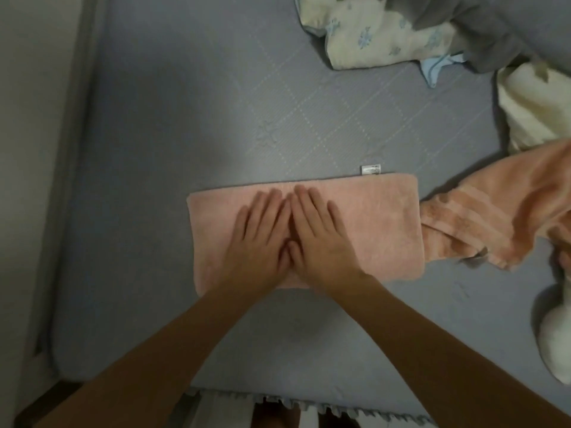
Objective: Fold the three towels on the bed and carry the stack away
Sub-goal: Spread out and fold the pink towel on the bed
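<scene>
A pink towel [380,217] lies folded into a rectangle on the grey-blue bed [185,118], with a white label sticking out at its far edge. My left hand [256,239] and my right hand [318,239] lie flat side by side on the middle of it, fingers straight and pressing down. To the right, a crumpled orange-pink towel [500,211] with woven stripes touches the folded one's right end. A white towel [556,341] lies bunched at the right edge, partly out of frame.
A flowered cream pillow [370,32] and grey bedding [482,23] sit at the back right, with a cream cloth [537,106] below them. The bed's left side meets a pale wall [27,149]. A fringed bed edge [309,406] runs along the bottom.
</scene>
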The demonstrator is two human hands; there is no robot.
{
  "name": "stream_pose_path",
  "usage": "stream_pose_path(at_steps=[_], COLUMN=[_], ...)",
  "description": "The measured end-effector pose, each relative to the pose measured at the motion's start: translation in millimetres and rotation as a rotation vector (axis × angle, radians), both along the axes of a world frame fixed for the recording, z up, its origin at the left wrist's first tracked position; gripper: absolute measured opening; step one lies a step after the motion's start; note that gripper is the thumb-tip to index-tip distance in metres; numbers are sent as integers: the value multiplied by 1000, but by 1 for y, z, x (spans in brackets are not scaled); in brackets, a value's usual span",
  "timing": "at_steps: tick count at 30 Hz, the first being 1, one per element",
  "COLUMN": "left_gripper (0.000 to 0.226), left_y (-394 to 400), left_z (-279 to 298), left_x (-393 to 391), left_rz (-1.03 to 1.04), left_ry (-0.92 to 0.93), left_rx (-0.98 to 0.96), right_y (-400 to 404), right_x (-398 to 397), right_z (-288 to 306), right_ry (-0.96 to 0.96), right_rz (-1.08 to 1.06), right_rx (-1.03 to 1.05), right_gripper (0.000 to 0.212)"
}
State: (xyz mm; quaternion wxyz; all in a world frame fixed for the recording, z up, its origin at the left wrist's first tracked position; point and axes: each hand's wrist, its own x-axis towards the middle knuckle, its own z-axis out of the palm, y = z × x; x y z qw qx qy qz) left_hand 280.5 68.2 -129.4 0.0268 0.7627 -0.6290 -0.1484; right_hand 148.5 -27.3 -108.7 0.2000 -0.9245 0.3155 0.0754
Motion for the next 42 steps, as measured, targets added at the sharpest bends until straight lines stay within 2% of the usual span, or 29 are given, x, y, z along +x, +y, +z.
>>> stream_pose_path(at_steps=[3, 6, 10, 12, 15, 17, 18, 20, 21, 22, 23, 25, 27, 29, 32, 34, 35, 37, 39, 42], left_gripper=[70, 71, 72, 68, 46, 46, 50, 55, 54, 51, 49, 49, 46, 39, 26, 21, 22, 31, 41, 44], left_y=[44, 83, 104, 90, 40, 1, -17, -45, -54, -61, -65, -63, -42, -3, 59, 92, 106, 130, 148, 164], left_z=[-33, -45, -14, 5, 23, 25, 23, 17, 14, 13, 13, 17, 23, 27, 27, 25, 25, 27, 26, 25], left_x=[4, 26, 38, 39, 36, 42, 48, 60, 67, 74, 81, 92, 98, 94, 55, 15, -5, -41, -69, -98], left_rz=[-43, -26, 83, 175, 238, 255, 266, 309, 325, 338, 345, 317, 340, 481, 713, 835, 907, 1056, 1182, 1315], left_ry=[-87, -126, -151, -104, -16, -8, -8, 47, 113, 193, 272, 358, 443, 649, 920, 1046, 1116, 1245, 1330, 1403], left_rx=[10, -4, 152, 179, 92, 73, 103, 206, 252, 298, 366, 555, 729, 818, 704, 510, 428, 315, 248, 201], right_y=[-12, -51, -73, -72, -60, -45, -34, -13, -3, 3, 6, -1, -22, -50, -88, -96, -91, -61, -11, 66], right_x=[-24, -71, -95, -95, -107, -123, -128, -130, -128, -124, -119, -108, -91, -69, -43, -31, -29, -36, -59, -103], right_z=[-31, -41, -13, 7, 30, 37, 38, 38, 35, 31, 25, 13, 14, 24, 27, 20, 16, 7, 5, 16], right_ry=[106, 204, 322, 224, 10, 15, 73, 200, 215, 189, 101, -103, -259, -353, -405, -372, -298, -119, -32, 44], right_rz=[209, 219, 0, -163, -379, -608, -717, -933, -1052, -1152, -1258, -1447, -1434, -1317, -1142, -1040, -976, -862, -863, -904], right_rx=[-97, -179, -149, -85, -43, 145, 282, 711, 962, 1123, 1163, 916, 662, 540, 439, 491, 537, 624, 795, 1081], right_gripper=[77, 78, 74, 70, 48, 25, 21, 42, 51, 56, 56, 47, 35, 28, 5, 7, 9, 25, 37, 43])
